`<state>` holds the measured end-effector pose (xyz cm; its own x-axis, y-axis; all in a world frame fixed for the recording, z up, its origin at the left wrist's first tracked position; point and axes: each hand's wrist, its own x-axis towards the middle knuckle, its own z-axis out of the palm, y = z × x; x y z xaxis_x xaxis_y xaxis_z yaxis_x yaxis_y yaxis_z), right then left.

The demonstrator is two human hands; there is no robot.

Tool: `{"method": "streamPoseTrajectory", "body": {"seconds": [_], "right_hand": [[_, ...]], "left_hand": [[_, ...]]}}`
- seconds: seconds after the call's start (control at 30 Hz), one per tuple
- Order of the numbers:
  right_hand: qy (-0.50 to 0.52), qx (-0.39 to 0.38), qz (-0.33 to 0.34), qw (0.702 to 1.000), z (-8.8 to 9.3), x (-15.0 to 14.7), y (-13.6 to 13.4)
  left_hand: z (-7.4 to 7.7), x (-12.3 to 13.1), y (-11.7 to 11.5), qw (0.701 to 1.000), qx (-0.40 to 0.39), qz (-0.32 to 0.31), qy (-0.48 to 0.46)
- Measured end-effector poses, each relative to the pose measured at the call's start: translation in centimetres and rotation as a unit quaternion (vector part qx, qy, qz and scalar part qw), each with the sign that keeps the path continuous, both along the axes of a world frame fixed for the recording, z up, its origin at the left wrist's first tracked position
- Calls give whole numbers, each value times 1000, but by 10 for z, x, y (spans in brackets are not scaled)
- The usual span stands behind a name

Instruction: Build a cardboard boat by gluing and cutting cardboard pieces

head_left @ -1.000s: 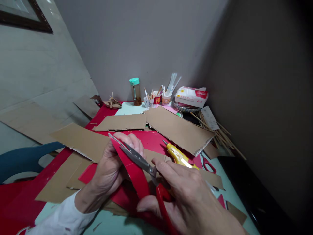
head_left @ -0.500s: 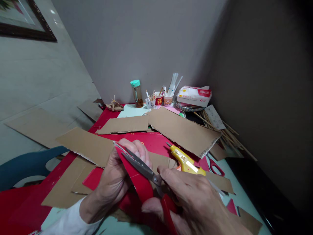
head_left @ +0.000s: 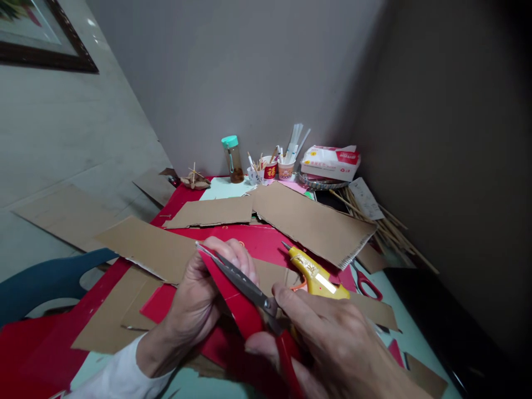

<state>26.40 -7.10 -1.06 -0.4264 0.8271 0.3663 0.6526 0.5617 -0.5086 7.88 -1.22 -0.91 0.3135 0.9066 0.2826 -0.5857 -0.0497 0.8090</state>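
A strip of red paper (head_left: 230,293) is pinched in my left hand (head_left: 197,299), its upper end sticking out past the thumb. My right hand (head_left: 332,332) grips red-handled scissors (head_left: 245,282) by the handles. The grey blades lie along the strip's right edge, pointing up and left toward my left fingers. The blades look nearly closed; whether paper sits between them I cannot tell. Behind my right hand lies a yellow glue gun (head_left: 318,271), nozzle toward the upper left.
Cardboard pieces (head_left: 311,221) cover much of the red and pale green table. A second pair of scissors (head_left: 368,285) lies at right. Along the wall stand a bottle (head_left: 234,160), cups of sticks and pens (head_left: 270,169) and a tissue pack (head_left: 330,163). Wooden sticks (head_left: 399,238) lie at right.
My right hand and the scissors have shifted slightly right and down. The scissor blades are a little closer together; my left hand has barely moved.
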Motion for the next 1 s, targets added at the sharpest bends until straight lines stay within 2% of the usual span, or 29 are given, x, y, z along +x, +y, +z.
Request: {"method": "streamPoseTrajectory", "body": {"seconds": [0.3, 0.8, 1.0], "right_hand": [[-16, 19, -8, 1000, 3, 1, 2], [-6, 119, -3, 993, -1, -4, 2], [-20, 184, -36, 982, -2, -3, 1]], "left_hand": [[3, 1, 0, 999, 32, 19, 20], [3, 1, -1, 999, 43, 14, 22], [3, 0, -1, 999, 33, 9, 23]]}}
